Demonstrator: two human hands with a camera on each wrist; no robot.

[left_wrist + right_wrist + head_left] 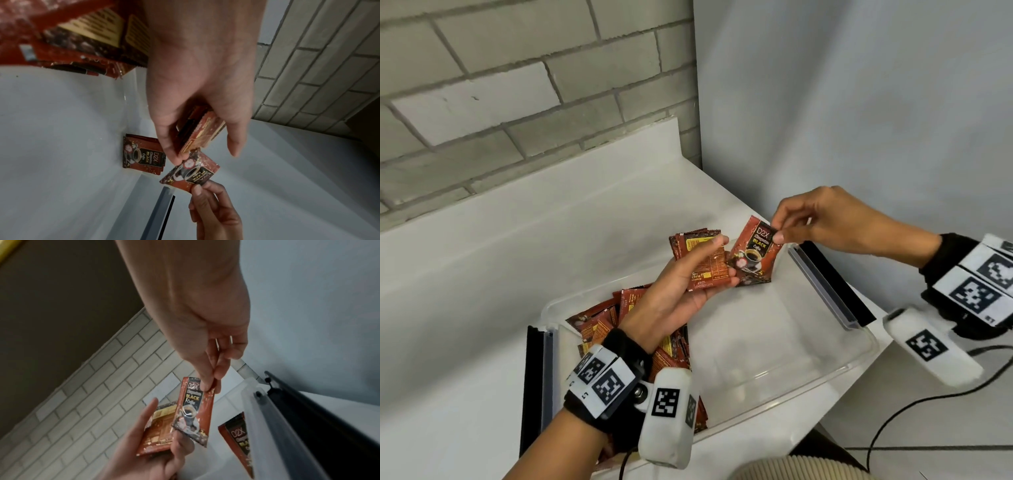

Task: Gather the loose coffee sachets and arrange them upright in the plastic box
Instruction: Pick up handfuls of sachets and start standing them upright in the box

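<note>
You're mid-gather: your left hand (688, 291) grips a stack of sachets (700, 262) above the plastic box (835, 356), while your right hand (822, 221) pinches one sachet (751, 255) at its three o'clock. Next, I'd judge, square it onto the stack.

We see even, diffuse light in the head view, with soft shadows on the counter (482, 260) and wide-angle bending at the edges. Both wrist views are dimmer and grainier; the nearest sachets (82, 32) and the left hand (201, 73) are blurred.
</note>
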